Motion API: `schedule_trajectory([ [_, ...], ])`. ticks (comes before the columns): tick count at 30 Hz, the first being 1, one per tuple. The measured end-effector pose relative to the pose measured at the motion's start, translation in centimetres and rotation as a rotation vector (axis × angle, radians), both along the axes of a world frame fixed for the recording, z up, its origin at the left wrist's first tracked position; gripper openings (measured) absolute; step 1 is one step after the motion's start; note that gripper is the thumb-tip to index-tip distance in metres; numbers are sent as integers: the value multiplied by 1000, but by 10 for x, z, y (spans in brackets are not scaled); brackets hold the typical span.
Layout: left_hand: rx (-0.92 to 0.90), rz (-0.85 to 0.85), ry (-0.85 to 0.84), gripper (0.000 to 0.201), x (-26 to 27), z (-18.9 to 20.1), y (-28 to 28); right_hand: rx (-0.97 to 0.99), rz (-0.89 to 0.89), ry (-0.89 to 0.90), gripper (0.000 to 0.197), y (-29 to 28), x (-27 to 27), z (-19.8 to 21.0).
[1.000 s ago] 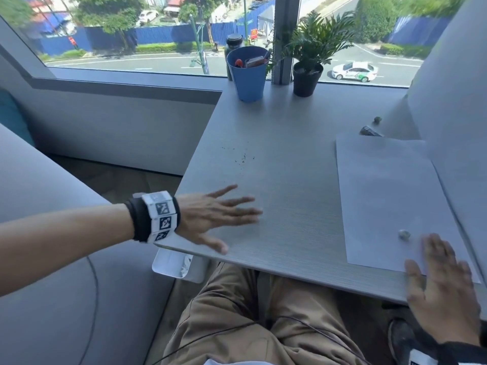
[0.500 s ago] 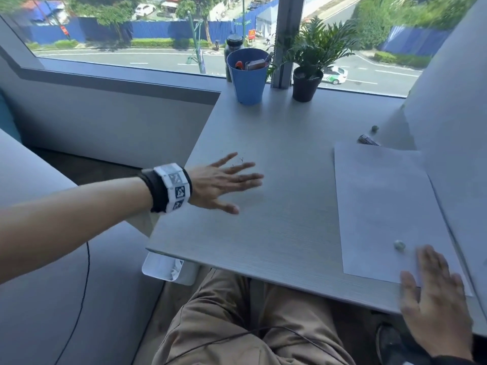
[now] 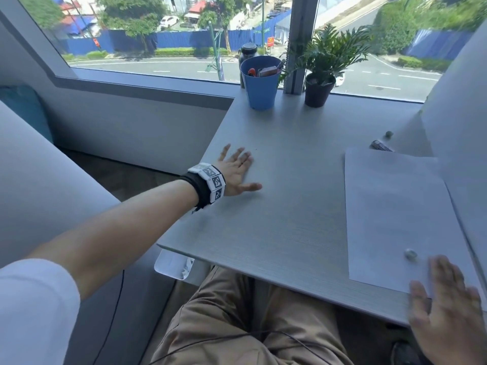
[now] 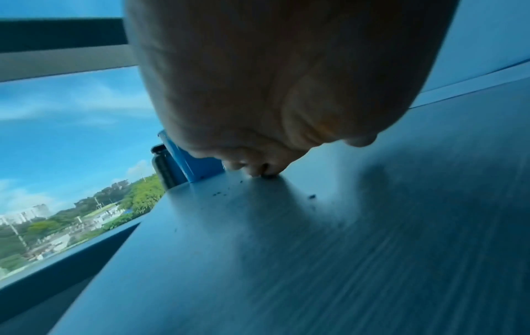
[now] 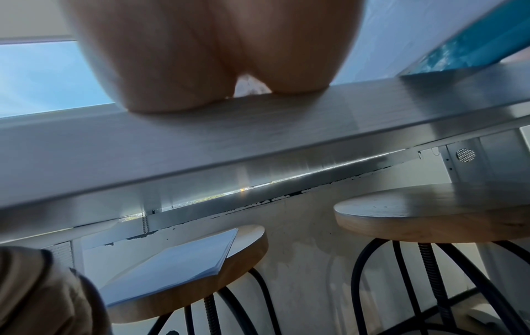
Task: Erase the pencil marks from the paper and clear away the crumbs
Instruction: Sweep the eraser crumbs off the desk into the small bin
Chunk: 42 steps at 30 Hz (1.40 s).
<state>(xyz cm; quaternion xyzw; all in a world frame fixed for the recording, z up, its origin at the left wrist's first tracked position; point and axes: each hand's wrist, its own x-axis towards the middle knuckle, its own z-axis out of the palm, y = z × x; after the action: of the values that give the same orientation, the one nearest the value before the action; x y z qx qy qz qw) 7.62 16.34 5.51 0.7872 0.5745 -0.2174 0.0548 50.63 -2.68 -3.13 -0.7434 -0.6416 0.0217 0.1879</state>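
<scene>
Crumbs (image 4: 311, 196) meet the flat, spread left hand (image 3: 234, 173); sweep low toward the desk (image 3: 290, 206) edge while the flat right hand (image 3: 445, 309) pins paper (image 3: 395, 206).

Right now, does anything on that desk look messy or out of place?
Yes: dark crumbs lie scattered on the grey table by the left hand, whose straight fingers touch them. Nothing looks damaged.

You sit in an office or café-like room: a grey window counter (image 3: 290, 206), wooden stools (image 5: 430, 210) under it, a potted plant (image 3: 320, 83), street outside.
</scene>
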Motion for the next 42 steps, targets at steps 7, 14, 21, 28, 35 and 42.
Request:
schedule_trajectory([
  [7, -58, -397, -171, 87, 77, -13, -30, 25, 18, -6, 72, 0, 2, -1],
  [14, -34, -113, -83, 91, 25, -11, 10, 49, 33, -6, 71, 1, 3, -2],
  [21, 37, 12, -84, 102, 6, -4, 28, 74, 28, -28, 69, 0, 1, -4],
  [28, -61, -42, -126, 93, 18, -8, 56, 118, 19, -14, 69, 2, -1, -3],
  [35, -81, 51, -137, 94, -42, 4, 8, 113, 10, 29, 68, 3, 1, -6],
  [42, -52, -652, -171, 86, -76, 4, -75, 8, 6, 32, 71, 7, 12, -13],
])
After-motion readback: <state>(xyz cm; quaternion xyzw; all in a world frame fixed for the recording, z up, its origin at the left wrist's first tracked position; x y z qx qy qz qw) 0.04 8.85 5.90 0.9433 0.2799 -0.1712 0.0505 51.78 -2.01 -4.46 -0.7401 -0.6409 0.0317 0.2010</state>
